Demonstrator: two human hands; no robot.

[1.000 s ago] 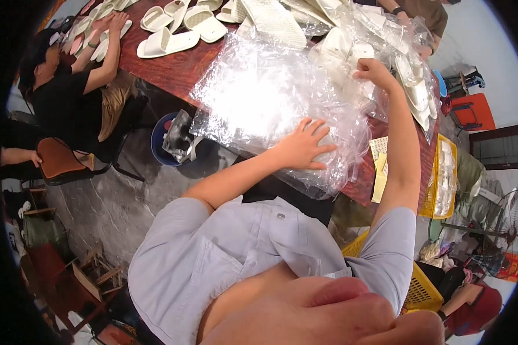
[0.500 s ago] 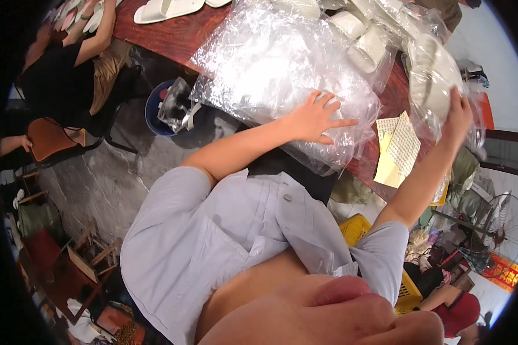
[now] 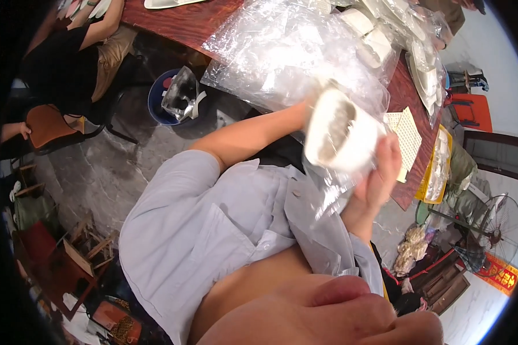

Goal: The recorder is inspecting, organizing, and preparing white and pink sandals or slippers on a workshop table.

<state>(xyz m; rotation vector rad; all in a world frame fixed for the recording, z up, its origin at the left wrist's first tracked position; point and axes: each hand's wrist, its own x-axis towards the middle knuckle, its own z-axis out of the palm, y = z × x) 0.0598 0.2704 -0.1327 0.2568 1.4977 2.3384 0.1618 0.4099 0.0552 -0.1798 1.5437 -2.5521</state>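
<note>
Much of the scene is being hidden or smeared: the white slipper is showing blurred, so its pale, fuzzy-looking inner lining is hard to read, and the clear plastic bag clinging around it is showing only as crinkled glints. The left hand is lying almost wholly behind the slipper's toe end, so whether its fingers are curled or spread cannot be told; only the bare forearm is leading up to it. The right hand is wrapping the slipper's other end from below and the side, fingers curved and pressing against the film. The slipper is being held up in the air between both hands, just in front of the near edge of the reddish-brown wooden table. Behind it a heap of clear plastic bags is lying loose and wrinkled, glossy and see-through. More bagged slippers are sitting further back, partly cut off by the picture's top. A yellowish sticker sheet is peeking out beside the right hand.
</note>
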